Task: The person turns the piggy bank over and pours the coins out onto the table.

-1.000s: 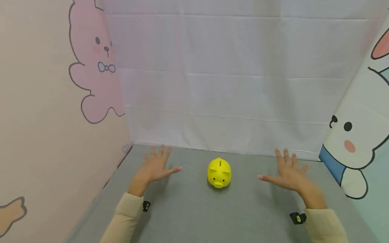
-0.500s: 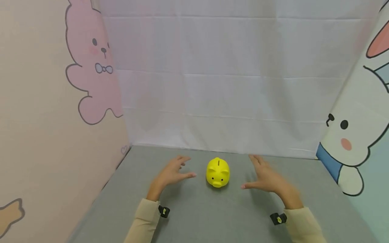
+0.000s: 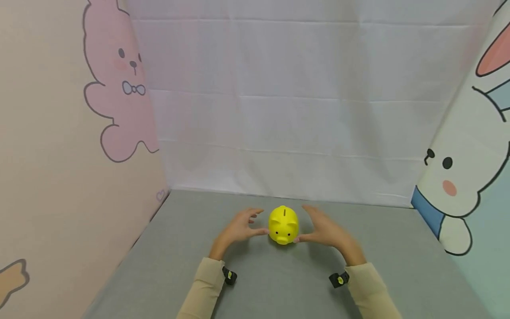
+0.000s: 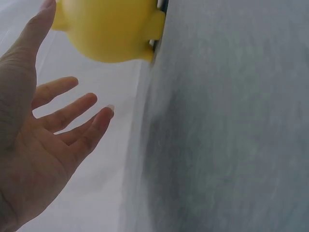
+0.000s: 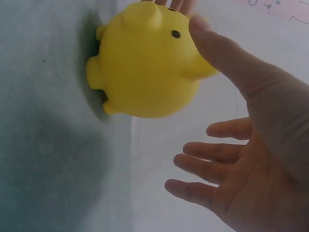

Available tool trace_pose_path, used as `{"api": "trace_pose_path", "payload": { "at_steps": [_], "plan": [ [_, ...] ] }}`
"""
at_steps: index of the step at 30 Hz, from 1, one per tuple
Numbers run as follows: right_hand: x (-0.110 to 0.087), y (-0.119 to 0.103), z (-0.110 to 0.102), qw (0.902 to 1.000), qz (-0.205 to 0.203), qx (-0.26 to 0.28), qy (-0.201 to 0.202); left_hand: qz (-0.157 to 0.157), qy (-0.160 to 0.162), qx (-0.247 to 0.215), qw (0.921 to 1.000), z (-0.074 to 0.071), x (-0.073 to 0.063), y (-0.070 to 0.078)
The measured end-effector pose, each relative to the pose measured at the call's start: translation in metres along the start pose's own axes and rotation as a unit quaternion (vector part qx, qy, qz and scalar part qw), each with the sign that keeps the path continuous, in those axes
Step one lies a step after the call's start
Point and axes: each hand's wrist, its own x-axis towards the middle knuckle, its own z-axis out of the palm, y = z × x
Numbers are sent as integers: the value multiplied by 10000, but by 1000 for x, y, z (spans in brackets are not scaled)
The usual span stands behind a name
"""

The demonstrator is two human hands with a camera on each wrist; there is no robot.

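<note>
A yellow piggy bank (image 3: 283, 225) with a coin slot on its back stands upright on the grey tabletop, its snout facing me. Just left of it is my left hand (image 3: 241, 227), thumb tip near its side, fingers loosely spread. On the other side my right hand (image 3: 326, 227) has its thumb tip close to the front right of the pig. In the left wrist view, a gap separates the fingers (image 4: 70, 113) from the piggy bank (image 4: 113, 29). The right wrist view has the right thumb (image 5: 227, 53) overlapping the pig's face; whether it touches, I cannot tell.
The grey table (image 3: 275, 283) reaches back to a hanging white cloth (image 3: 255, 110). A wall with a pink bear picture (image 3: 119, 88) borders the left side, and one with a white rabbit picture (image 3: 458, 177) the right. Each wrist carries a small black camera (image 3: 229, 275).
Both hands have moved inward from wide apart to either side of the piggy bank, and their spread fingers have bent a little. The piggy bank stays in its place on the table.
</note>
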Motion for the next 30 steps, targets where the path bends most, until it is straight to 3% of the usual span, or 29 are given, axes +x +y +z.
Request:
{"api": "trace_pose_path", "payload": {
  "at_steps": [8,14,21,30],
  "plan": [
    [10,8,21,9994,163,293,-85,52,-384,-572,9976,17,12,4],
    [13,14,25,9978,253,604,-88,259,-759,-1070,9910,20,19,4],
    [18,16,25,9953,66,958,-75,360,-899,-1480,9842,20,26,-1],
    [19,27,36,9906,-242,1324,-227,360,-962,-1876,9769,25,21,-3]
  ]
}}
